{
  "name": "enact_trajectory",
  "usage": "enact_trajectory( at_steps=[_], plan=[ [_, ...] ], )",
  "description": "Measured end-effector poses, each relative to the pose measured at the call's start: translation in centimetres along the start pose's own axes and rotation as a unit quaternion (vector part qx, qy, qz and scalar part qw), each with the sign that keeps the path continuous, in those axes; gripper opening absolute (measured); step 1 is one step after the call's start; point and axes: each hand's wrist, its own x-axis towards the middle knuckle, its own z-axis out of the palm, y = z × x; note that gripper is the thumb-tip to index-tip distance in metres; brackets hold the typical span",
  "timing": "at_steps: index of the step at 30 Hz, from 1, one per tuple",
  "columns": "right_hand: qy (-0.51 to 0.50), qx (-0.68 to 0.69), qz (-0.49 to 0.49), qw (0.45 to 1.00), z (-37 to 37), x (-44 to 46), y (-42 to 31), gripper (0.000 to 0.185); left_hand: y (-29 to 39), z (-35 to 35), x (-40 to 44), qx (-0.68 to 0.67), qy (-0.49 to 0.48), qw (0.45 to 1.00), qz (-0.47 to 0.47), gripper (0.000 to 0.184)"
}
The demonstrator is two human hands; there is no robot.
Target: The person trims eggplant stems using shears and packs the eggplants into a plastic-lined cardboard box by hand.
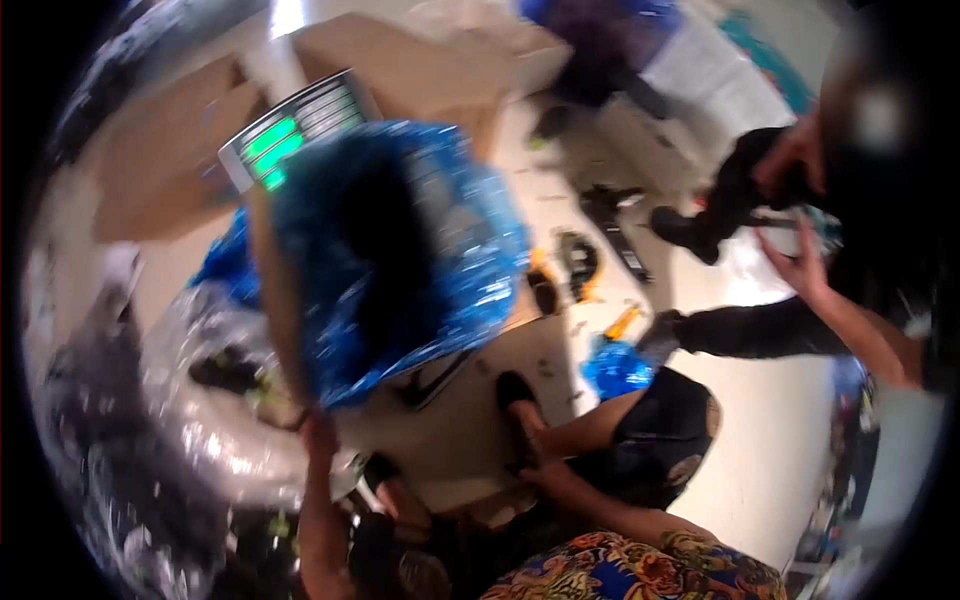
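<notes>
A cardboard box [275, 290] lined with a blue plastic bag [470, 230] is in the middle left, with dark contents that I cannot make out. My left hand [318, 435] is at its near left corner, fingers closed on the edge. Behind the box, a scale [300, 130] shows green digits. Low in the middle, my right hand [540, 470] is beside my bent leg. Blur hides its fingers, and no held thing shows there.
Clear plastic bags [220, 430] with dark items lie at left. Toward the right are a small blue bag [615, 368], a black tape-like roll [578, 262] and a dark tool [620, 235] on the floor. A co-worker's hand [800, 260] is at far right. Cardboard [420, 65] stands behind.
</notes>
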Motion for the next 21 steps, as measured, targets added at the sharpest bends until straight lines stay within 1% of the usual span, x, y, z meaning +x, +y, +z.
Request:
enact_trajectory(
  at_steps=[3,4,5,6,8,9,12,13,15,16,17,19,20,21],
  plan=[
    [-0.085,0.094,0.134,0.983,-0.6,-0.3,-0.7,0.063,1.3,-3.2,-5.3,-0.058,0.013,0.996,0.064,0.015],
    [-0.071,0.098,0.13,0.984,-0.6,-0.6,-1.3,0.059,0.9,-3.1,-7.3,-0.061,0.006,0.995,0.074,0.019],
    [-0.056,0.107,0.131,0.984,-0.6,-1.0,-2.1,0.054,0.0,-3.6,-8.6,-0.021,-0.047,0.995,0.081,0.021],
    [-0.04,0.114,0.132,0.984,-0.5,-1.3,-2.3,0.05,1.4,-5.8,-10.6,0.015,-0.099,0.991,0.086,0.024],
    [-0.05,0.127,0.112,0.984,-0.4,-1.0,-0.6,0.051,3.4,-8.4,-13.7,0.033,-0.103,0.989,0.103,0.024],
    [-0.05,0.132,0.103,0.985,-0.4,-0.9,-0.2,0.051,5.3,-10.2,-14.5,0.05,-0.161,0.983,0.065,0.024],
    [-0.031,0.078,0.117,0.989,-0.5,-0.8,-0.7,0.052,7.0,-9.7,-14.5,-0.041,-0.175,0.98,0.086,0.025],
    [-0.035,0.089,0.086,0.992,-0.4,-0.9,-0.5,0.052,8.9,-10.6,-14.3,-0.009,-0.176,0.979,0.106,0.025],
    [-0.038,0.108,0.013,0.993,-0.3,-0.4,0.3,0.051,10.2,-7.9,-14.5,-0.006,-0.152,0.986,0.066,0.026],
    [-0.039,0.111,0.019,0.993,-0.3,-0.1,1.1,0.049,11.5,-8.2,-14.2,-0.005,-0.139,0.989,0.048,0.026],
    [-0.04,0.113,0.027,0.992,-0.3,0.3,2.1,0.046,11.7,-9.2,-13.5,-0.029,-0.176,0.978,0.105,0.028],
    [-0.047,0.121,0.062,0.99,-0.3,0.3,2.1,0.042,10.6,-6.6,-12.7,-0.066,-0.101,0.977,0.177,0.029],
    [-0.052,0.124,0.086,0.987,-0.4,-0.1,0.8,0.041,10.4,-6.0,-12.7,-0.084,-0.064,0.972,0.209,0.029],
    [-0.056,0.126,0.109,0.984,-0.5,-0.2,0.0,0.039,10.2,-5.4,-12.7,-0.07,-0.068,0.974,0.205,0.029]
  ],
)
